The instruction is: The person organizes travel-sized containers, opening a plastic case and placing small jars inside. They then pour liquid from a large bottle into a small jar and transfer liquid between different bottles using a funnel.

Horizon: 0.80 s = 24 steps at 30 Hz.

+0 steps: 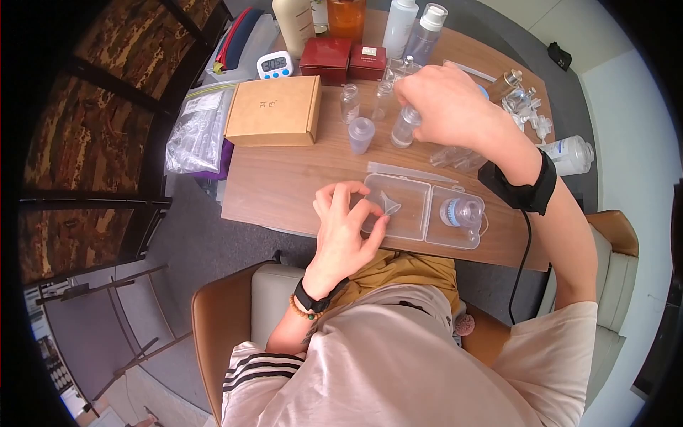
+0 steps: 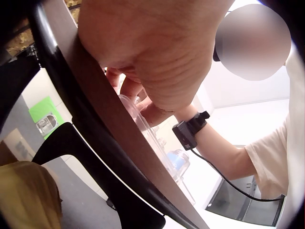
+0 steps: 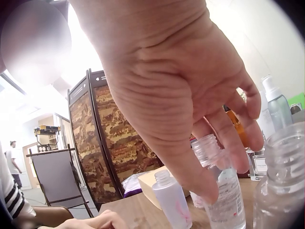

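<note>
My left hand (image 1: 345, 228) pinches a small clear funnel-like piece (image 1: 389, 202) between thumb and fingertips, over the left half of an open clear plastic case (image 1: 413, 229). In the left wrist view the left hand (image 2: 152, 52) hides most of that piece. Farther back, the right hand (image 1: 455, 107) grips a clear bottle (image 1: 403, 132) near its top. The right wrist view shows the right hand (image 3: 167, 90) with thumb and fingers around this upright, labelled bottle (image 3: 226, 200). A frosted open bottle (image 3: 172, 202) stands beside it.
A small blue-labelled bottle (image 1: 451, 212) lies in the case's right half. Behind are a cardboard box (image 1: 274, 110), red boxes (image 1: 325, 60), a timer (image 1: 276, 65) and tall pump bottles (image 1: 427, 35). Small nozzles (image 1: 525, 107) and a large clear bottle (image 1: 569, 155) are at the right.
</note>
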### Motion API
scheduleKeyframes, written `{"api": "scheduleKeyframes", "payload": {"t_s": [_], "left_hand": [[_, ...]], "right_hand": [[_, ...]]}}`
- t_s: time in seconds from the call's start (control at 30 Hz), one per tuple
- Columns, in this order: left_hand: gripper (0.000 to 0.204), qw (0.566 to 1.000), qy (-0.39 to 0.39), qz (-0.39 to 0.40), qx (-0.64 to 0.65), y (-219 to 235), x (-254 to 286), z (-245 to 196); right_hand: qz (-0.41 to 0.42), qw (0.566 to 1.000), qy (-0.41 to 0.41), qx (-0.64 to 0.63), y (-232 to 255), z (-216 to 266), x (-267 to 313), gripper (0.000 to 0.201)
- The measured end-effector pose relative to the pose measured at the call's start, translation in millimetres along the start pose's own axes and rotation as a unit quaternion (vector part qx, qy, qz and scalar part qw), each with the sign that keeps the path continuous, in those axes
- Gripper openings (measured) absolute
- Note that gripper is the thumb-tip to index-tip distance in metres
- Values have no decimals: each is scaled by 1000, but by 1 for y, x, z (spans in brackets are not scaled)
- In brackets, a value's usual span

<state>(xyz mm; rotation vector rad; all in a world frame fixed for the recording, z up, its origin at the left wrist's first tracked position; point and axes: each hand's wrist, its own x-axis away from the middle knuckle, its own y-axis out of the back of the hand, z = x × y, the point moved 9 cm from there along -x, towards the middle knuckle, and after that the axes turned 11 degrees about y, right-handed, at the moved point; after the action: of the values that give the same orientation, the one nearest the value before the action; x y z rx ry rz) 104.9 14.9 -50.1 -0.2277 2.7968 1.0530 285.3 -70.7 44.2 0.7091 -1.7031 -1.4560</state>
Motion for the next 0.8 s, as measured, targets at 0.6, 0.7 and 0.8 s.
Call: {"api": "scheduleKeyframes", "payload": {"t_s": [0.6, 0.7, 0.8], "left_hand": [[14, 1000, -5, -16, 1, -1, 0, 0], [14, 1000, -1, -31, 7, -1, 1, 1], [13, 999, 4, -35, -6, 3, 0, -2]], "right_hand": [[-178, 982, 67, -7, 44, 9, 39, 36], [-335, 936, 78, -71, 108, 29, 91, 20], [-426, 882, 116, -167, 119, 86, 156, 18]]}}
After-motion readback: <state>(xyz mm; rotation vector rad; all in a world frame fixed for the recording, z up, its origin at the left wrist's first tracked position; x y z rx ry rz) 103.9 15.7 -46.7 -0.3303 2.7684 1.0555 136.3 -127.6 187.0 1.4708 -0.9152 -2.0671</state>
